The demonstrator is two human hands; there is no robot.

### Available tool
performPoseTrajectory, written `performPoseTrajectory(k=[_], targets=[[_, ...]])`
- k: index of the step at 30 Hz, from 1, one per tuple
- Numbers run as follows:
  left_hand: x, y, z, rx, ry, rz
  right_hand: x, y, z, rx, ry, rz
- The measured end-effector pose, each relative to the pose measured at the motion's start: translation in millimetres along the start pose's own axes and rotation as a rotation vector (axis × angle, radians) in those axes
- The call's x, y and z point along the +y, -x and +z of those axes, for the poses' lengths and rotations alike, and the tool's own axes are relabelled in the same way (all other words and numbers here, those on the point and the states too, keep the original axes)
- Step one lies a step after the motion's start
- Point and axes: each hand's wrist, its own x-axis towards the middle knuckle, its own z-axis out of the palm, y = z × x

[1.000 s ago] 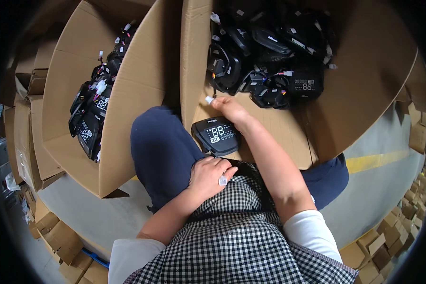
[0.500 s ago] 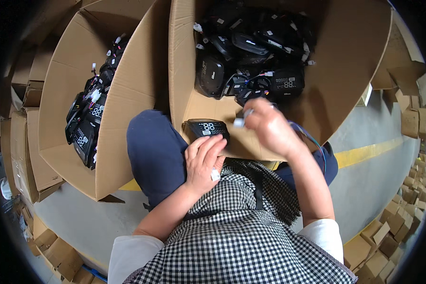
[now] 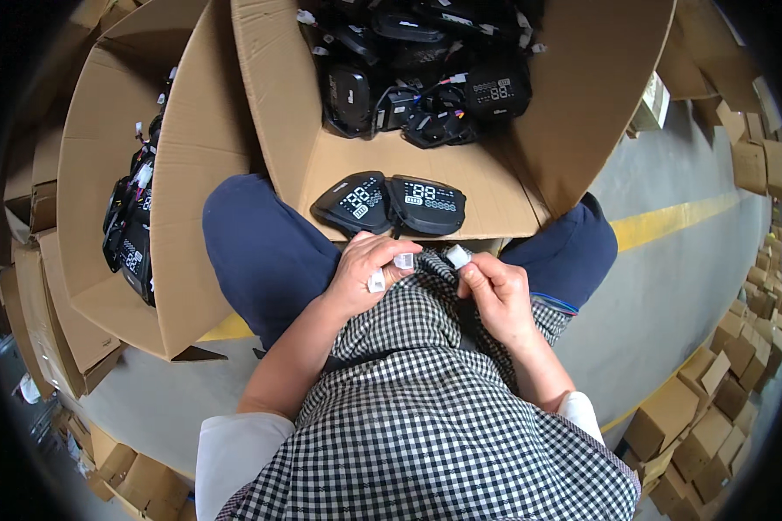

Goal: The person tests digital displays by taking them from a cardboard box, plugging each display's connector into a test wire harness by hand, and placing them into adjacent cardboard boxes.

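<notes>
Above my apron [image 3: 391, 382], both my hands are partly closed. My left hand [image 3: 354, 276] is curled on two white plugs: the first plug [image 3: 403, 260] shows at the fingertips, the second plug [image 3: 376, 280] sits lower. My right hand [image 3: 504, 295] pinches a third plug [image 3: 458, 255] between thumb and forefinger. The plugs are near but not joined, so I judge this pair is not finished. Coloured wires [image 3: 554, 304] lie by my right thigh.

At the near edge of the front box [image 3: 426, 165], the left display [image 3: 354, 201] and right display [image 3: 427, 206] lie side by side, faces up. Toward its far end, a pile [image 3: 408, 52] of displays remains. The left box [image 3: 104, 113] carries more; whether those are done, I cannot tell.
</notes>
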Motion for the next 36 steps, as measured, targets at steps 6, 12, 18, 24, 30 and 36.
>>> performPoseTrajectory(k=[6, 12, 18, 24, 30, 36], targets=[[8, -3, 1, -0.074, -0.083, -0.013, -15, -15, 0, -0.120, 0.510, -0.225], [5, -2, 1, -0.134, -0.196, 0.077, 35, -41, 9, -0.648, -0.591, 0.560], [2, -2, -3, -0.184, -0.165, 0.064, 48, -34, 23, -0.531, -0.165, 0.090], [3, -11, -8, -0.013, -0.194, -0.122, 36, -89, -9, -0.303, -0.235, 0.175], [-2, -20, -5, 0.135, -0.100, -0.171, 61, -244, -7, 0.109, -0.557, 0.422], [-5, -30, -2, 0.125, -0.090, -0.177, 121, -329, 45, 0.353, -1.046, 0.565]])
